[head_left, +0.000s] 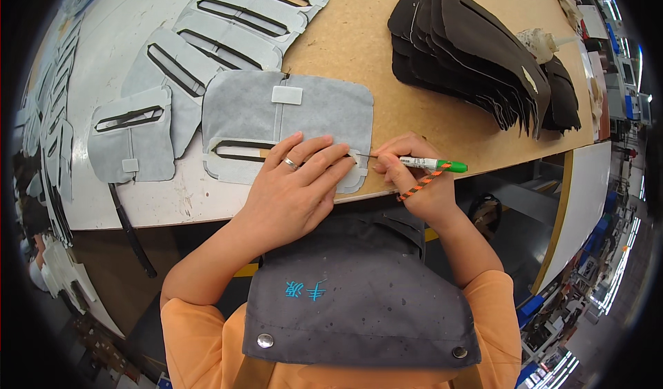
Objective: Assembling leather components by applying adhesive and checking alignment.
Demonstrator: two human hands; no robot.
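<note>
A grey fabric-backed panel (324,106) lies near the table's front edge, with a long black-edged slot along its near side and a small white patch at its far side. My left hand (297,178), with a ring on one finger, presses down over the slot, fingers stretched out and holding nothing. Just beyond the panel's right edge, my right hand (418,175) pinches a white marker-like pen (420,162) with a green end. A thin dark point sticks out from those fingers toward the slot's right end. An orange-and-black cord (425,183) crosses my right hand.
Similar grey panels (162,113) overlap at the left and far left. At the far right sits a stack of dark brown pieces (463,51), with a whitish nozzled bottle (542,42) behind it. A black strip (131,230) hangs over the table's front edge.
</note>
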